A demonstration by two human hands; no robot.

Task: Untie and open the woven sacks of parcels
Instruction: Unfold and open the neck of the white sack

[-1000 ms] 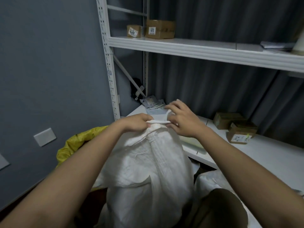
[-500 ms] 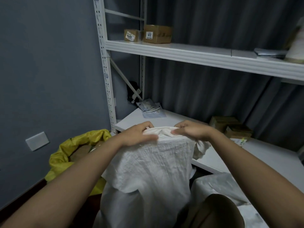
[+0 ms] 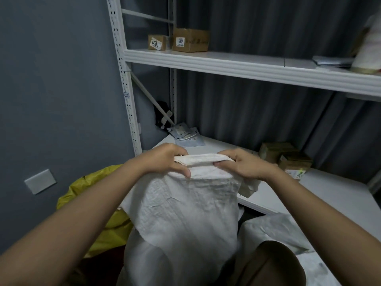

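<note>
A white lower shelf [image 3: 338,195] carries cardboard boxes [image 3: 286,155] and flat packets [image 3: 185,135]; the upper shelf [image 3: 226,65] holds two labelled boxes [image 3: 181,40].

Up above the hands, a label on the larger cardboard box [image 3: 190,40] reads "1012". The smaller box [image 3: 158,42] beside it shows handwriting, too scrawled to read.

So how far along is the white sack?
No tie shows on the white sack. In hand: the left hand and right hand grip its folded rim, not yet spread, contents unseen. Left: opening it; a second white sack lies at right.
</note>
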